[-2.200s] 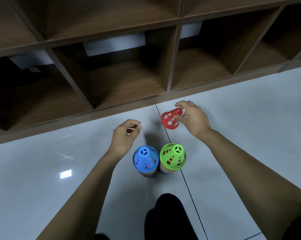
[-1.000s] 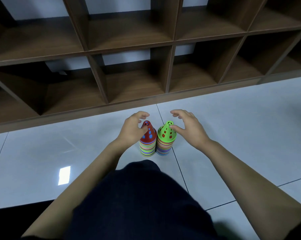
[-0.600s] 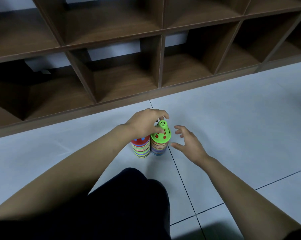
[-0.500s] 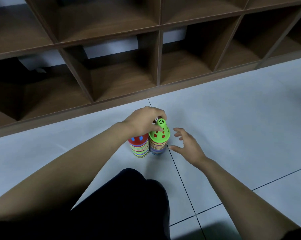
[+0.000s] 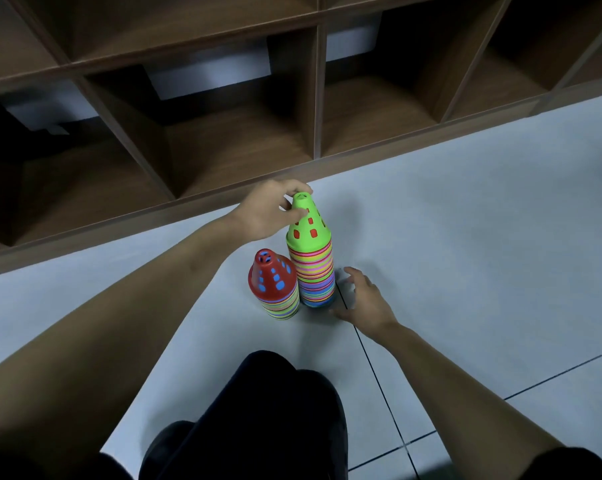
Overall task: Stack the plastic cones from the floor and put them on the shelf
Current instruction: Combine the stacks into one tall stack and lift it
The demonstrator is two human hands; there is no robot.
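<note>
Cones stand in two nested stacks on the floor (image 5: pixel 465 237) just in front of the shelf (image 5: pixel 315 98). The taller green-topped stack (image 5: pixel 313 268) is on the right. The shorter red-topped stack (image 5: pixel 275 289) is right beside it, and I cannot tell whether they touch. Both are perforated plastic with bands of many-coloured rims showing below the top cone. Blue shows through the holes of the red one and red through the green. Your left grip (image 5: pixel 275 211) pinches the narrow tip of the green-topped stack, thumb on one side and fingertips over the crown. Your right grip (image 5: pixel 365 301) is released, fingers spread low beside that stack's base and near it, not plainly touching. I cannot tell whether the base sits on the floor or hangs just clear. You seem to be lifting this stack, either onto the red one or toward the shelf. A pinch at the tip alone may pull off only the upper cones, so bring your right grip under the bottom rim and raise the column straight and upright.
</note>
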